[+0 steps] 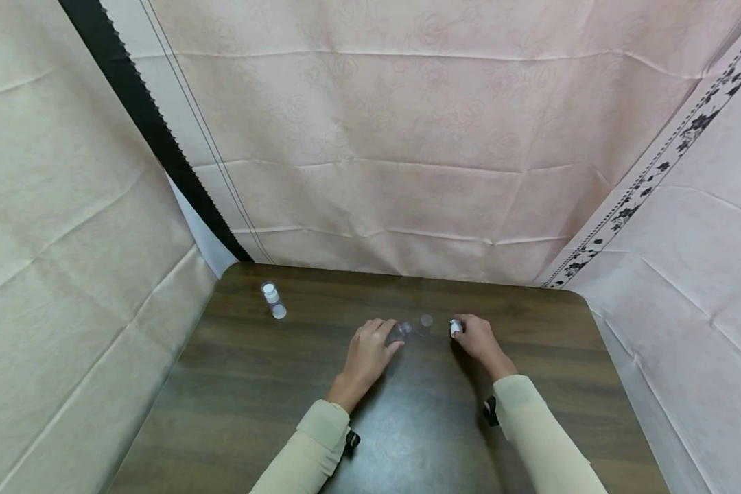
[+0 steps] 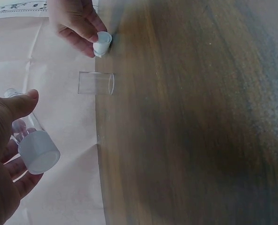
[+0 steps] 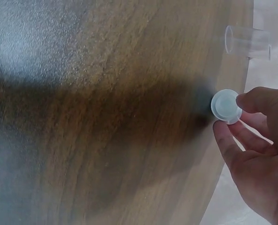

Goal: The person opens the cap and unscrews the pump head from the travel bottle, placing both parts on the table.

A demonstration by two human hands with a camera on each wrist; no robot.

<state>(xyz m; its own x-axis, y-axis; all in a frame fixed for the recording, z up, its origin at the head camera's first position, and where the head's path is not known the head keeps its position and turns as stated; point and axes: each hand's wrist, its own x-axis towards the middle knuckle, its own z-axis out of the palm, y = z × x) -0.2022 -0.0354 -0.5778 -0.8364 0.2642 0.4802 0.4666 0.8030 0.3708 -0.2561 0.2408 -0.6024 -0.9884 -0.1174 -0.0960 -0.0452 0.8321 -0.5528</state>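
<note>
My left hand [image 1: 370, 353] holds a small clear bottle [image 2: 28, 124], with the thumb on one side and the fingers curled round the other. A whitish round end [image 2: 39, 152] of this bottle faces the left wrist camera. My right hand [image 1: 478, 339] pinches a small white cap [image 3: 227, 106] between thumb and fingertips, low over the table. Its round, stepped face shows in the right wrist view. Between the two hands, a clear open-ended cylindrical cover [image 2: 96, 83] stands on the wooden table, apart from both.
Toward the far left of the brown table [image 1: 253, 391] is another small bottle [image 1: 273, 300] with a white top. A pale cloth [image 1: 377, 137] hangs behind the table's back edge, and more cloth [image 1: 704, 288] hangs along the sides.
</note>
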